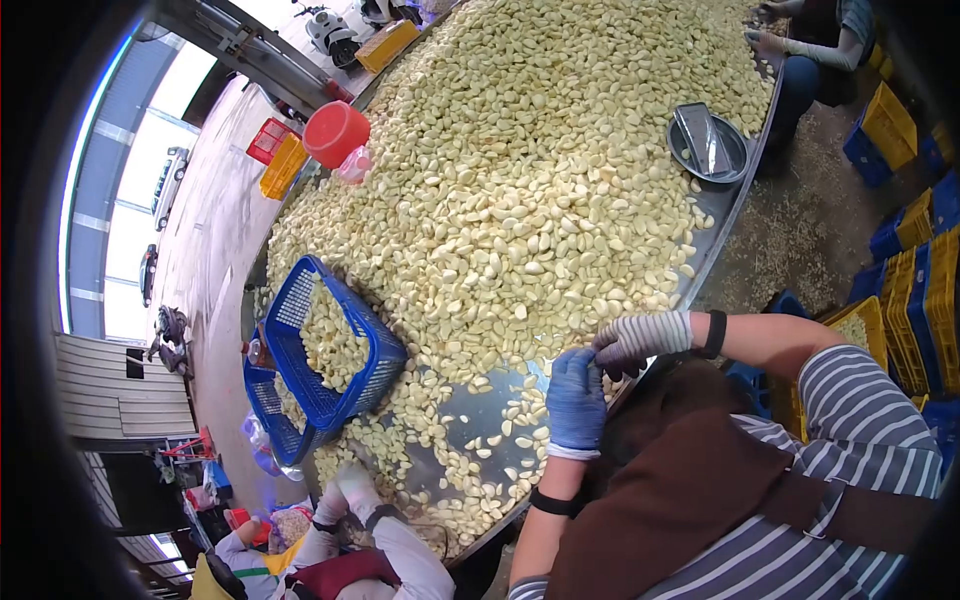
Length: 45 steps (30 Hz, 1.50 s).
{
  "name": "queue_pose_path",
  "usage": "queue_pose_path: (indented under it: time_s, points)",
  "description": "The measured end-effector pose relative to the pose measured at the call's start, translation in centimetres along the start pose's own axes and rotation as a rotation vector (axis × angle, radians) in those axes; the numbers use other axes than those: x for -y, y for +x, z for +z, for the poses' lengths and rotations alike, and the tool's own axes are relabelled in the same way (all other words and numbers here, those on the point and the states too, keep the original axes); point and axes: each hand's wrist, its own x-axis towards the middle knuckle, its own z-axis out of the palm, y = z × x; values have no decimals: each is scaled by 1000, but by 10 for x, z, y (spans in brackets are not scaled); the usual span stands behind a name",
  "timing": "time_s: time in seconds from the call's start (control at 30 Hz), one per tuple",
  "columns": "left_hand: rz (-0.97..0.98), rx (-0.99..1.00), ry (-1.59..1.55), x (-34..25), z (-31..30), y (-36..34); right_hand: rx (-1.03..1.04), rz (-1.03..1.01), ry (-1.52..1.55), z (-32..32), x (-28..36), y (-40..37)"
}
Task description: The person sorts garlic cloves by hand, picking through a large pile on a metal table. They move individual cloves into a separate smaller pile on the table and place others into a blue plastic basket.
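Observation:
A wide heap of peeled garlic cloves [520, 200] covers the metal table [470, 410]. My left hand [575, 405], in a blue glove, is at the table's near edge with its fingers curled closed. Right against its fingertips is my right hand [640, 340], in a grey and white glove, also with bent, closed fingers. Whatever sits between the fingertips is too small and hidden to make out. Scattered loose cloves [510, 425] lie on the metal just beyond my left hand.
Blue baskets [375, 375] with cloves stand at the left. A metal bowl [735, 160] holds a flat tray [700, 135]. A red tub [335, 135] stands at the far edge. Co-workers' gloved hands [350, 495] reach in lower left and upper right. Stacked crates [905, 310] stand at right.

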Motion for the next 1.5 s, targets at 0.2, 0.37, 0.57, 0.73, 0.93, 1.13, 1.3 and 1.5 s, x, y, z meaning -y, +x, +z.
queue_pose_path:
  time_s: [0.2,0.37,0.57,0.73,0.93,1.13,1.3,1.5]
  points:
    - [55,-43,51,-7,-23,-6,254,-61,102,11,5,21]
    - [30,-147,-24,-9,-37,-11,-29,-359,-181,32,2,35]
    - [-519,-132,-792,-18,-48,4,57,-264,478,35,9,13]
    - [-555,-82,-830,7,-40,4,-147,-139,150,-32,1,-49]
    - [-694,-48,-986,23,-29,8,-154,127,-463,-54,-7,-87]
    - [-807,-39,-561,73,-36,-55,-405,-76,-1005,-46,2,-50]
    - [-703,242,24,46,-55,-108,-214,-398,-1567,-21,-4,32]
    - [-569,270,423,32,-45,-99,-285,-703,-1706,-21,-11,58]
